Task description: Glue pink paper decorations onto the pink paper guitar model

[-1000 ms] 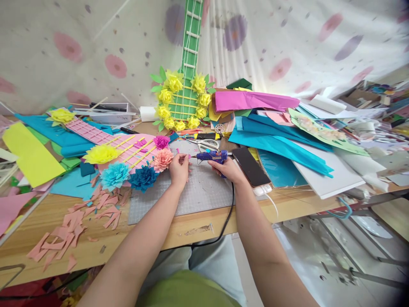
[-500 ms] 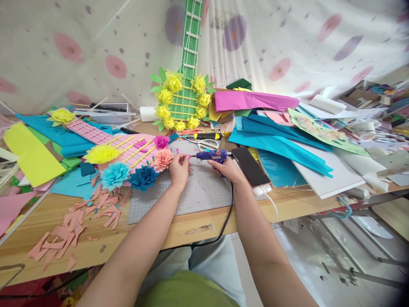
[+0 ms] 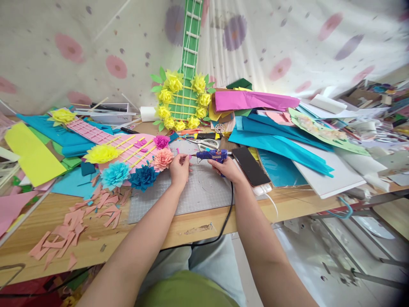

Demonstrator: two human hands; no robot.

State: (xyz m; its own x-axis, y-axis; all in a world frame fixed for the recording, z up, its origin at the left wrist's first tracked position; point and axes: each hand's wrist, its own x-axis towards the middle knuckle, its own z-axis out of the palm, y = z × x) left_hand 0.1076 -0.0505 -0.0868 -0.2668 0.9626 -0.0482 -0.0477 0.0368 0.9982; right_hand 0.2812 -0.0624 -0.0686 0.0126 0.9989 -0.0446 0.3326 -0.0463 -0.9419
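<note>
My right hand [image 3: 228, 168] grips a blue hot glue gun [image 3: 211, 156], its nozzle pointing left and its black cord trailing down over the table edge. The nozzle tip is close to the fingers of my left hand [image 3: 180, 170]. Those fingers are pinched on a small pink piece, mostly hidden, whose kind I cannot make out. Just left of that hand lies a pink paper guitar [image 3: 96, 134] bearing a peach paper flower [image 3: 162, 159], a dark blue flower [image 3: 143, 177], a light blue flower [image 3: 115, 175] and others. Under both hands is a grey cutting mat [image 3: 198, 196].
A green paper guitar [image 3: 188, 55] with yellow roses stands upright at the back. Scissors [image 3: 207, 143] lie behind the glue gun. A phone [image 3: 251, 166] is right of my right hand. Peach paper scraps [image 3: 68, 230] litter the left; blue crepe paper [image 3: 275, 147] piles up right.
</note>
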